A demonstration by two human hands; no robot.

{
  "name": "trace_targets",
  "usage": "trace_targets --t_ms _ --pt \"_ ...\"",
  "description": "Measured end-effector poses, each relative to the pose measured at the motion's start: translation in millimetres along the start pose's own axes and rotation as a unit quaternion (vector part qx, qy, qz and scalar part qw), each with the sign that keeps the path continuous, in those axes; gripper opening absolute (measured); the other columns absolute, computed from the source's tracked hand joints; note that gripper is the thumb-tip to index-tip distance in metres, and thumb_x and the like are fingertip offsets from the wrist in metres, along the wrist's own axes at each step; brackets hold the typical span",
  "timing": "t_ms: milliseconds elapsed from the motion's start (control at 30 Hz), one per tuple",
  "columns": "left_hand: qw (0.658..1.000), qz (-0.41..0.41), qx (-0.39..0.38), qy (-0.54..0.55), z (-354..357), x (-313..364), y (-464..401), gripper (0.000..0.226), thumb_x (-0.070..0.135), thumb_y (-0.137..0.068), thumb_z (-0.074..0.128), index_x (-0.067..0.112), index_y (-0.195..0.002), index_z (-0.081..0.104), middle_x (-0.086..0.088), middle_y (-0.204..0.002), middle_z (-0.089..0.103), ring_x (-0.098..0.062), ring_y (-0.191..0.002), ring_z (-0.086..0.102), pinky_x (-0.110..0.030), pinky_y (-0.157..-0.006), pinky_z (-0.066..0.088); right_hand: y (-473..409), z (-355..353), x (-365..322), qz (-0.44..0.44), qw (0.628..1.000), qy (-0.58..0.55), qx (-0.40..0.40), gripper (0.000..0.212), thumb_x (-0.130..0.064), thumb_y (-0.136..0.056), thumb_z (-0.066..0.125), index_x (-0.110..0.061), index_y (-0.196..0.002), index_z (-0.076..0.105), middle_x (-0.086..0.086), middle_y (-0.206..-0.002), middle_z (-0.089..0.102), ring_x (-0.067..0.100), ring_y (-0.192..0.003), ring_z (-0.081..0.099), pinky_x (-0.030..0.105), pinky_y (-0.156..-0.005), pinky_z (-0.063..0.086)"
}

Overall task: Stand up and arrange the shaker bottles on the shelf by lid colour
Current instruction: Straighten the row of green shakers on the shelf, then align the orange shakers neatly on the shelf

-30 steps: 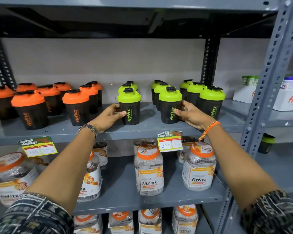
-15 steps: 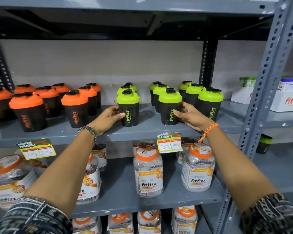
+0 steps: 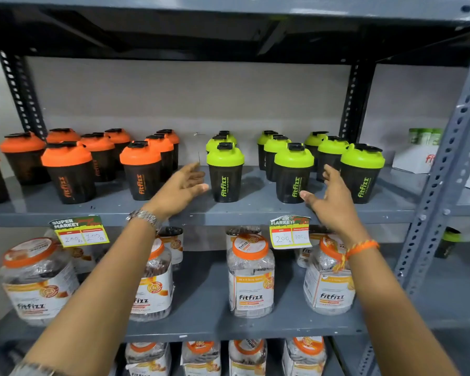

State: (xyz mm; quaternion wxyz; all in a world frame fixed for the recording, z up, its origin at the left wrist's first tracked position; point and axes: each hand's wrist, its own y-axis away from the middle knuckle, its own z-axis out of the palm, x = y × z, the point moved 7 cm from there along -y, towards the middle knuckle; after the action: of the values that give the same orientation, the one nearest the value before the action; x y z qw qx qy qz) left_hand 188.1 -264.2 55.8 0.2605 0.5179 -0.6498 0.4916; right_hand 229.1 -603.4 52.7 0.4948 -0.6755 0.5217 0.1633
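Observation:
Black shaker bottles stand upright on the grey shelf. Several with orange lids fill the left half, several with green lids the right half. My left hand hovers open just left of the front green-lidded bottle, not touching it. My right hand is open between the middle front green-lidded bottle and the rightmost one, its thumb near the middle bottle's base, gripping nothing.
Price tags hang from the shelf's front edge. Clear jars with orange lids fill the shelf below. A perforated grey upright stands at the right, with white boxes and a lone green-lidded bottle beyond it.
Both hands have let go of the two front green-lidded bottles and drawn back slightly with fingers spread. The bottles stay upright.

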Motion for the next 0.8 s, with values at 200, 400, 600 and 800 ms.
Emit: trace_targets --t_ms 200,400,600,800 --pt "0.974 0.109 0.201 -0.002 -89.4 16.5 83.6 0.036 0.002 -0.088 0.066 0.016 -0.120 0.065 0.000 -0.108 0.072 -0.006 -0.101 0.069 -0.019 -0.090 0.054 84.7 28.4 -64.5 -0.110 0.984 -0.065 0.124 0.065 -0.006 -0.087 0.068 -0.013 -0.145 0.040 0.006 -0.144 0.044 0.018 -0.131 0.047 0.033 -0.111 0.039" --pt "0.890 0.107 0.441 0.036 -227.1 -45.3 128.2 0.028 0.003 -0.084 0.062 0.030 -0.087 0.062 0.007 -0.086 0.064 0.001 -0.078 0.061 -0.025 -0.084 0.050 86.9 144.0 -139.6 -0.163 0.971 -0.155 -0.076 0.063 -0.012 -0.088 0.071 -0.019 -0.144 0.042 0.001 -0.134 0.048 0.007 -0.125 0.050 0.021 -0.103 0.044" --pt "0.916 0.024 0.399 0.026 -305.8 -90.1 103.4 0.044 -0.012 -0.082 0.062 0.018 -0.114 0.051 0.001 -0.097 0.058 -0.018 -0.090 0.059 -0.022 -0.080 0.054 49.6 246.5 -184.8 -0.081 0.959 -0.174 -0.207 0.070 -0.025 -0.089 0.071 -0.011 -0.147 0.036 0.010 -0.142 0.047 0.018 -0.124 0.051 0.028 -0.099 0.044" --pt "0.996 -0.054 0.066 -0.006 -303.0 -117.0 58.1 0.077 0.000 -0.080 0.074 0.013 -0.145 0.034 -0.008 -0.135 0.056 -0.019 -0.122 0.058 -0.032 -0.097 0.052 24.1 292.1 -216.1 -0.030 0.920 -0.292 -0.257 0.018 -0.006 -0.094 0.060 -0.019 -0.106 0.056 0.009 -0.126 0.063 0.004 -0.098 0.063 0.018 -0.085 0.052"
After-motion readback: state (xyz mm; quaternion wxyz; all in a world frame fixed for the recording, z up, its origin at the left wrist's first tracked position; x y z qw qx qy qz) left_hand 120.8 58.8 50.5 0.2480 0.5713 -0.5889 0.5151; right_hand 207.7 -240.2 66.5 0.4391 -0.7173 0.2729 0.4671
